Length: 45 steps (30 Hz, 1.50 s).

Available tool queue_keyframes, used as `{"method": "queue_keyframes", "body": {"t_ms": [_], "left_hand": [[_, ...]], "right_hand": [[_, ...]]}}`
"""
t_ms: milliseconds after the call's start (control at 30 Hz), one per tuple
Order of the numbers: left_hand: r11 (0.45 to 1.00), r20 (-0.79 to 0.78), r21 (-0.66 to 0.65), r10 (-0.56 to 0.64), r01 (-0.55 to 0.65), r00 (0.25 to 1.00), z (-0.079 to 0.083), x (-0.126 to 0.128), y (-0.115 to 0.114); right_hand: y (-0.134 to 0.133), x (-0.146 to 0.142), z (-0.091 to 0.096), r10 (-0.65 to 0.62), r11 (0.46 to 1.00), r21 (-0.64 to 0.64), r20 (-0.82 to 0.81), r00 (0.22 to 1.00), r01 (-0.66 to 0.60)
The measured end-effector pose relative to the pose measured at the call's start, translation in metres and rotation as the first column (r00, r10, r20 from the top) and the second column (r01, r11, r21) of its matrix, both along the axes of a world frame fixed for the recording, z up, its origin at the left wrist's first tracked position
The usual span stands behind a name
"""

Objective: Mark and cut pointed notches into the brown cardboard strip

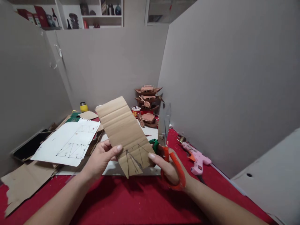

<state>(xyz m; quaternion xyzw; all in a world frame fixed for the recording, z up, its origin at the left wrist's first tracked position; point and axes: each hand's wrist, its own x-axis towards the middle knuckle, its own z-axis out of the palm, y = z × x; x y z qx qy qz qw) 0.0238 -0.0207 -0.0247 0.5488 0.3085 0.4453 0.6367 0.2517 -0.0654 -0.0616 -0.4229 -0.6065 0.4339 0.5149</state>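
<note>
A brown piece of cardboard [122,125] is held tilted above the table, with dark pencil or pen lines and cuts near its lower end. My left hand [100,157] pinches its left edge, thumb on top. At its lower right, the thumb of my right hand [168,167] presses on the cardboard. Orange-handled scissors [165,125] hang in that same hand, its fingers through the handle loop and the blades pointing up and away. Part of the right fingers is hidden behind the handles.
White paper with drawn truss-like lines [70,140] lies on cardboard scraps [30,179] at left, near a black tray [28,148]. A pink glue gun [198,157] rests at right. Stacked wooden model boats [148,98], a small cup [136,110] and a yellow jar [83,107] stand at the back. Grey partitions enclose the red-covered table [131,203].
</note>
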Motion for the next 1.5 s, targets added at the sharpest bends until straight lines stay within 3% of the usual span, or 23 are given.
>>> {"method": "queue_keyframes", "body": {"t_ms": [133, 233, 367, 467, 700, 1267, 1500], "left_hand": [[0.982, 0.095, 0.055, 0.175, -0.181, 0.980, 0.009, -0.014, 0.013], [0.963, 0.151, 0.050, 0.255, -0.265, 0.955, 0.016, -0.024, 0.020], [0.945, 0.171, 0.054, 0.309, -0.322, 0.936, 0.021, -0.033, 0.024], [0.932, 0.163, 0.079, 0.339, -0.355, 0.927, 0.022, -0.036, 0.024], [0.937, 0.135, 0.128, 0.309, -0.326, 0.941, 0.023, -0.036, 0.019], [0.936, 0.135, 0.151, 0.298, -0.317, 0.945, 0.023, -0.032, 0.014], [0.954, 0.181, 0.090, 0.266, -0.285, 0.947, 0.022, -0.028, 0.011]], "right_hand": [[0.001, 0.009, -0.001, -0.065, 0.997, 0.041, 0.050, 0.997, 0.063], [0.001, 0.012, -0.002, 0.057, 0.994, 0.079, 0.230, 0.971, -0.077], [0.000, 0.007, 0.000, 0.239, 0.954, 0.050, 0.467, 0.851, -0.296], [0.000, 0.002, -0.001, 0.264, 0.945, 0.012, 0.562, 0.784, -0.327], [0.003, 0.004, -0.002, 0.266, 0.960, -0.091, 0.594, 0.759, -0.265], [0.001, 0.008, 0.002, 0.218, 0.974, -0.114, 0.714, 0.665, -0.197], [-0.002, 0.004, -0.002, 0.174, 0.982, -0.074, 0.718, 0.674, -0.175]]}}
